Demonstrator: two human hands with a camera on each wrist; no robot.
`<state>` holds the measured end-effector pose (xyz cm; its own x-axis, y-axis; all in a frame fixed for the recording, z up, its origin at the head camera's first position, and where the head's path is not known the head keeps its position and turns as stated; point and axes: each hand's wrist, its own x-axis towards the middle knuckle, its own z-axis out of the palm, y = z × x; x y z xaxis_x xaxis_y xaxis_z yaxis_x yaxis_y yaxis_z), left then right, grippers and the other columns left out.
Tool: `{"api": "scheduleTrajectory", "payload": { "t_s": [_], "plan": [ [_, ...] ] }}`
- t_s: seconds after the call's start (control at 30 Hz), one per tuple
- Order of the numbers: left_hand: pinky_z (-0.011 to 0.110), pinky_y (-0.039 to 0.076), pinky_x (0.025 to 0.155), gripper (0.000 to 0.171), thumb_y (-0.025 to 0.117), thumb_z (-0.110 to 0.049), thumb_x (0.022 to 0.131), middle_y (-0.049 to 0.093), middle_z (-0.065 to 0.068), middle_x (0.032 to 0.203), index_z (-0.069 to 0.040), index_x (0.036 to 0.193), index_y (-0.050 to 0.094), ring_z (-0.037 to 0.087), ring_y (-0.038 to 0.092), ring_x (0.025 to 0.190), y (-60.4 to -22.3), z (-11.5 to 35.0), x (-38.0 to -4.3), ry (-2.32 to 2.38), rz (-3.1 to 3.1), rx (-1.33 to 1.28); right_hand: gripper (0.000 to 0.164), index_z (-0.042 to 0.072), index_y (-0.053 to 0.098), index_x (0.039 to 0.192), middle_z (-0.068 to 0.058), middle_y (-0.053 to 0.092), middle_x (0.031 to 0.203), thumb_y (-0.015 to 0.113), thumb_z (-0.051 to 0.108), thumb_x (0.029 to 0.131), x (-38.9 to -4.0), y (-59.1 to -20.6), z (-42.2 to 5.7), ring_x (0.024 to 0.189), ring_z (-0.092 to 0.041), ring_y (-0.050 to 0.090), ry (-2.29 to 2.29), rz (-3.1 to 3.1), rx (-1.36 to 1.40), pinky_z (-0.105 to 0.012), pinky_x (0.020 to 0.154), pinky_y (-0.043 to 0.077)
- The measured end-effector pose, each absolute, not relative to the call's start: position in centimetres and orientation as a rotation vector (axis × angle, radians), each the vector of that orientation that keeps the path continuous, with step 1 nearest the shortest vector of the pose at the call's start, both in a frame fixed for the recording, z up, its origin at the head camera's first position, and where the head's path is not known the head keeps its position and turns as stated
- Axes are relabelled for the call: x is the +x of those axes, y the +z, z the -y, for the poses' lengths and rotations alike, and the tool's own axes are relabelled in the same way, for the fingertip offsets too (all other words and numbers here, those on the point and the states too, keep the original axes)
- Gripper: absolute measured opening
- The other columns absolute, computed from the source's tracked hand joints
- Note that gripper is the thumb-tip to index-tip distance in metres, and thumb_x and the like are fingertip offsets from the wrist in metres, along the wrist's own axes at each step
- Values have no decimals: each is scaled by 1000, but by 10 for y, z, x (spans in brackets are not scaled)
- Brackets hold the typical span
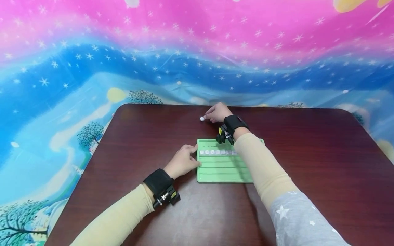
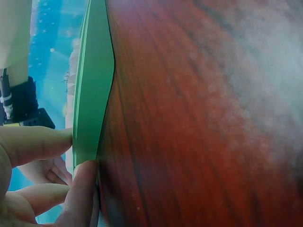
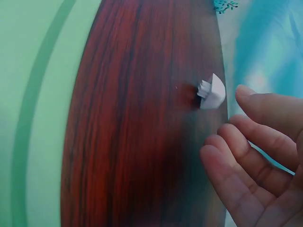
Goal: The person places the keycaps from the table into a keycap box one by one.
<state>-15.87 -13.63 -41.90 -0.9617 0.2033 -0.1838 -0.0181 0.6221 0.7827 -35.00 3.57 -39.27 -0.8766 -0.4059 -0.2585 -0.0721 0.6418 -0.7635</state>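
A light green ridged tray [image 1: 226,177] lies on the table, with a row of small white keycaps [image 1: 212,152] along one of its upper ridges. My left hand [image 1: 183,161] holds the tray's left edge; in the left wrist view a fingertip [image 2: 86,171] touches the green side wall. Beyond the tray, a single white keycap [image 3: 214,93] rests on its side on the table, its stem showing. My right hand [image 1: 218,112] is beside that keycap with fingers loosely bent, and the right wrist view shows a small gap between thumb tip and keycap.
Dark reddish-brown table [image 1: 307,153] with rounded far corners lies under everything. A colourful printed cloth [image 1: 197,51] hangs behind its far edge. My right forearm [image 1: 264,167] passes over the tray's right part and hides some of it.
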Motion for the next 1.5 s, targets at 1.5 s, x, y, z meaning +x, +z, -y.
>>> {"api": "scheduleTrajectory", "payload": {
  "t_s": [1.5],
  "plan": [
    [25,50,69,73,80,-5,88,46,23,147,6,150,43,11,57,74,-421,138,-160,1276,-2591,146,26,-3,74,118,-17,67,122,74,5,93,-342,-377,-45,110,-33,61,-922,-2510,-656,-44,93,50]
  ]
}}
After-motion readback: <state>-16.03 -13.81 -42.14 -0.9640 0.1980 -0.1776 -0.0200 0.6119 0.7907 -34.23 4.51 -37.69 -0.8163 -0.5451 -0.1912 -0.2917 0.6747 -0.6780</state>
